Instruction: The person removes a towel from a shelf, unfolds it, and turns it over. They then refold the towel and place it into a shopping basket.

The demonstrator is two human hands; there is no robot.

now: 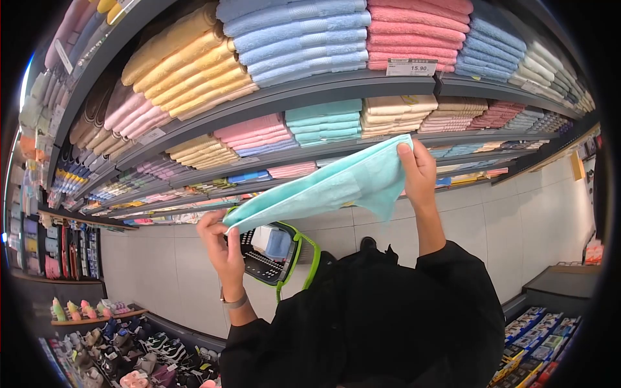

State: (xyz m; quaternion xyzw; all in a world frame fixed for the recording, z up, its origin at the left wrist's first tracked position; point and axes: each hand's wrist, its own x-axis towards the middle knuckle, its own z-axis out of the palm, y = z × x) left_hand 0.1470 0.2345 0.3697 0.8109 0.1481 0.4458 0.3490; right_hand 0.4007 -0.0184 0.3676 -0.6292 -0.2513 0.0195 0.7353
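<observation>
A mint-green towel (323,191) is stretched between my two hands in front of the shelves, folded lengthwise and hanging loosely below its upper edge. My left hand (223,242) pinches its lower left corner between thumb and fingers. Higher up, my right hand (417,168) grips the upper right corner, thumb on the near side. Beyond the towel, a stack of similar mint towels (323,121) rests on the middle shelf. Below my left hand stands a black and green shopping basket (307,258) holding a blue folded item (278,244) and something white.
Shelves (310,92) of folded towels curve across the front, with a price tag (411,67) on the upper edge. Shoes (129,349) fill a low display at lower left. Packaged goods (537,339) lie at lower right. Pale floor tiles (149,271) run between the displays.
</observation>
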